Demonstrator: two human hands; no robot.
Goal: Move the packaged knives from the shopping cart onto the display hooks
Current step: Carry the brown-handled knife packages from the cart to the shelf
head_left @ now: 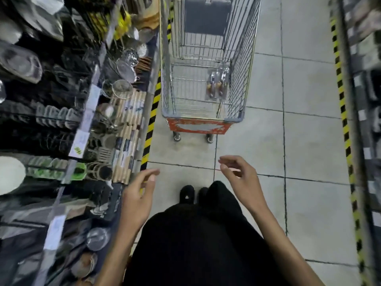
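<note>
clear knife packs (217, 84) with brownish handles lie in the wire cart (243, 65), upper middle. left hand (137, 195) and right hand (240, 175) hover, fingers loosely apart, holding nothing.

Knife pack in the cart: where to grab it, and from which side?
Probably the left long edge of the packaged knives, from above through the open top of the shopping cart. The pack lies flat on the basket floor close by the right wire wall, so its left side is open; the thin card suits a right hand pinch.
</note>
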